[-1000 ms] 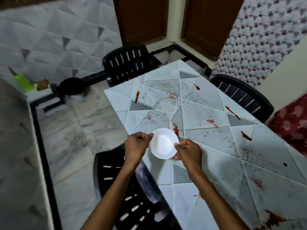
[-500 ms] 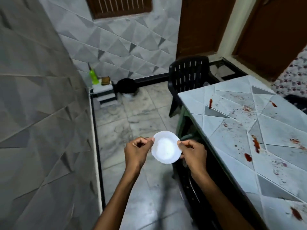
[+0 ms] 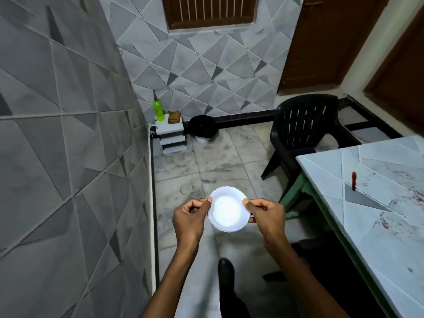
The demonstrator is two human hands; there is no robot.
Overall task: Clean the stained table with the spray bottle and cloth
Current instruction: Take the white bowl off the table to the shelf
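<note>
A small white bowl (image 3: 228, 210) is held level above the floor, pinched at its rim on both sides. My left hand (image 3: 190, 218) grips the left rim and my right hand (image 3: 267, 215) grips the right rim. The stained tiled table (image 3: 376, 216) stands at the right, with a red streak (image 3: 354, 179) and fine red specks on it. Far off in the corner, a green spray bottle (image 3: 157, 109) and a brown cloth (image 3: 174, 117) sit on a small white stand (image 3: 171, 136).
A black plastic chair (image 3: 302, 131) stands at the table's far end. A black bin (image 3: 203, 127) sits by the back wall next to the white stand. A tiled wall (image 3: 68, 157) runs close along my left. My dark shoe (image 3: 226, 270) shows on the marble floor.
I have turned left and away from the table with the bowl in both hands. The table has slid to the right edge; the corner stand with the bottle and cloth is nearer and more central.
</note>
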